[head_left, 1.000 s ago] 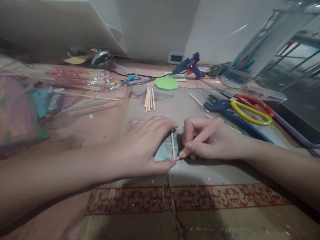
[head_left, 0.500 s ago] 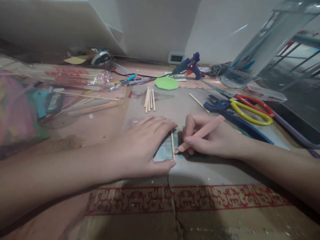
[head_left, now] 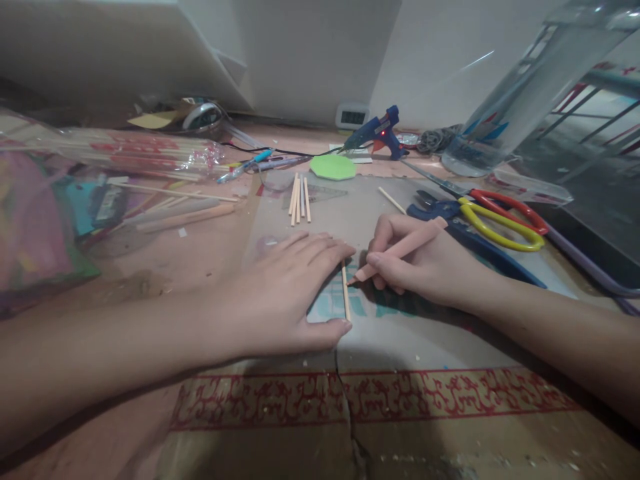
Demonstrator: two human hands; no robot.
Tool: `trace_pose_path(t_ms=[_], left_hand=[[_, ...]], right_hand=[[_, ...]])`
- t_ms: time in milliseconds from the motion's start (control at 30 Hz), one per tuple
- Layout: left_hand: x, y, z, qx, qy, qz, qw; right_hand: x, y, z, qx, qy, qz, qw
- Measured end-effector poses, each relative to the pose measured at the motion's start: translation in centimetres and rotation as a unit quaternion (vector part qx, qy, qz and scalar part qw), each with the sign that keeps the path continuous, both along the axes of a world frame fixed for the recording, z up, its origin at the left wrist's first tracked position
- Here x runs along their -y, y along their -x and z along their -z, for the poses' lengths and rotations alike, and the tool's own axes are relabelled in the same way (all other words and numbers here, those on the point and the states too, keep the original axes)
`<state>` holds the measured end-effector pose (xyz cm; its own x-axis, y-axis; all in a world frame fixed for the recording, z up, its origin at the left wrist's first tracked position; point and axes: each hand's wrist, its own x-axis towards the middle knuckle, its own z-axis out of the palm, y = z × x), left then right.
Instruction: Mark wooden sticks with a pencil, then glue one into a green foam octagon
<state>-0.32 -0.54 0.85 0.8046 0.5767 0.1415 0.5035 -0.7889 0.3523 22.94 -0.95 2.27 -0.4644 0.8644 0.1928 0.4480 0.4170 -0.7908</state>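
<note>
My left hand (head_left: 305, 287) rests on the cardboard sheet (head_left: 400, 343), gripping a short thin wooden stick (head_left: 346, 293) lengthwise, thumb at the near end and index finger at the far end. In my right hand (head_left: 415, 263) is a peach-coloured marker (head_left: 405, 248), its fingers closed around the barrel. The marker's tip meets the stick or hovers just beside it, around mid-length; contact cannot be made out. Beyond my left hand lie several more short wooden sticks (head_left: 299, 200) on a clear set square (head_left: 327, 194). Another single stick (head_left: 391, 200) lies past my right hand.
Blue-handled cutters (head_left: 487, 250) and scissors (head_left: 500, 227) lie on the right, near a phone (head_left: 595, 243). At the back are a blue glue gun (head_left: 375, 130), a green octagon (head_left: 333, 167) and a clear water container (head_left: 493, 127). Bagged sticks (head_left: 150, 150) lie left.
My right hand has moved away from me along the stick, taking the marker's tip from near the thumb end to about mid-length. My left hand and the stick have stayed put.
</note>
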Motion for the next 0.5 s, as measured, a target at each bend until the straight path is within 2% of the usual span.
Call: trace_pose_path(t_ms=[233,500], left_hand=[[0.10,0.05,0.07,-0.005,-0.001,0.000,1.000],[0.09,0.04,0.01,0.004,0.006,-0.006,1.000]], right_hand=[[0.26,-0.21,-0.01,0.000,0.025,-0.027,0.999],[-0.13,0.16,-0.15,0.002,0.012,0.025,1.000]])
